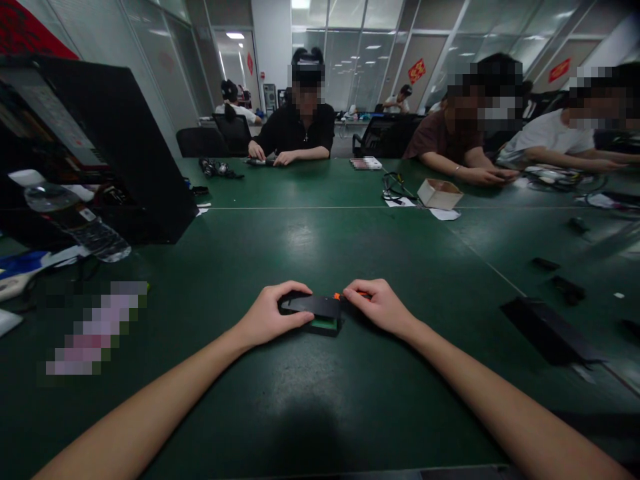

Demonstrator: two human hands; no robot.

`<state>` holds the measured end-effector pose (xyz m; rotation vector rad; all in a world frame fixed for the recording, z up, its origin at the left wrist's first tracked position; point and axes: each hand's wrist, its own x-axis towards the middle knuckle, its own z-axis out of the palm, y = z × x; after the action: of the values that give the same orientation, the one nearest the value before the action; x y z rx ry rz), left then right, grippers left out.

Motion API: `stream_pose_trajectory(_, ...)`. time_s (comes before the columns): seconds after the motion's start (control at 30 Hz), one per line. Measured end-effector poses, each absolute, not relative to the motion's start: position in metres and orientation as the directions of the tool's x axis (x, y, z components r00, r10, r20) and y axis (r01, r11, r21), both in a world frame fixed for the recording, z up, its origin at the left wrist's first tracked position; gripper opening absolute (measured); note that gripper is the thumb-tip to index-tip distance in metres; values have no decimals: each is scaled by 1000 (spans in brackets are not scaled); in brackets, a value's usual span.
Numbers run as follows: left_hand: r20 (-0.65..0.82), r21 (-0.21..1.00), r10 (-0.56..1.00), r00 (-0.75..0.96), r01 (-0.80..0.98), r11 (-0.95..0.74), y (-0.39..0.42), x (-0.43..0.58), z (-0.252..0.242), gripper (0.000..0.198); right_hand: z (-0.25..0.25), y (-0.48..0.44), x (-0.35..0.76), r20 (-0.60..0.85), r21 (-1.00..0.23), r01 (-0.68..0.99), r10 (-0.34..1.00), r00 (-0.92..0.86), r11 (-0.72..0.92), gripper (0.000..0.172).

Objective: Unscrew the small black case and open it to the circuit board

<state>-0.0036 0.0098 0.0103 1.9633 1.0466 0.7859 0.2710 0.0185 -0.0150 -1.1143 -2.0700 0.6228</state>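
My left hand [274, 313] grips a small black plastic case [320, 307] low over the green tabletop. The case's upper shell stands a little apart from its lower half, and a strip of green, perhaps a circuit board [325, 323], shows in the gap. Just to the right, my right hand [376, 303] is closed around a slim orange-and-black tool [338, 296]. Its orange end meets the right edge of the case; whether it sits inside the seam I cannot tell. Most of the tool is hidden by my fingers.
A black computer tower [150, 153] and a tilted plastic bottle [80, 217] stand at left. To the right lies a flat black panel [547, 330] with small black parts. Across the table are an open cardboard box [440, 193], cables [395, 187] and several people working.
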Motion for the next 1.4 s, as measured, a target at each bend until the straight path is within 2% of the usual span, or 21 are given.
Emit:
stream_pose_trajectory(0.13,145,949,938,316,226,-222,19,-3,4,41,-15,22,276,397,-605,598,850,-347,526,33)
stream_pose_trajectory(0.27,117,981,974,194,127,-143,29,-6,-6,60,-16,22,275,410,-519,672,844,-346,528,25)
stream_pose_trajectory(0.5,61,987,985,161,136,-83,30,-6,-8,64,-15,13,263,348,-418,706,819,-456,571,17)
stream_pose_trajectory(0.63,69,992,984,163,92,-85,29,-4,-7,58,-11,7,259,345,-422,673,794,-500,607,16)
stream_pose_trajectory(0.9,38,998,989,145,-50,-31,31,-3,-11,43,-1,-1,252,421,-508,537,738,-527,673,27)
stream_pose_trajectory(0.93,37,998,989,146,-62,-28,31,-2,-11,42,-1,-3,251,431,-497,520,718,-547,695,34)
stream_pose_trajectory(1.0,31,997,987,156,-79,-19,30,-1,-8,42,-1,-6,245,427,-443,524,685,-590,727,60)
stream_pose_trajectory(1.03,28,996,986,162,-87,-14,30,-1,-7,42,-1,-8,242,409,-409,545,681,-608,732,68)
stream_pose_trajectory(1.07,23,995,986,167,-97,-7,29,0,-6,42,-2,-10,238,387,-377,571,684,-618,729,68)
stream_pose_trajectory(1.13,14,993,986,168,-119,6,29,0,-5,42,-1,-15,231,349,-344,604,696,-628,718,56)
stream_pose_trajectory(1.2,6,990,987,162,-139,17,29,0,-4,43,2,-18,227,332,-373,588,695,-638,717,45)
stream_pose_trajectory(1.3,-16,983,989,145,-176,42,29,1,-3,46,12,-17,234,377,-510,503,707,-599,698,38)
stream_pose_trajectory(1.4,-58,972,990,131,-219,86,29,1,-1,47,27,-2,264,482,-582,501,768,-423,641,36)
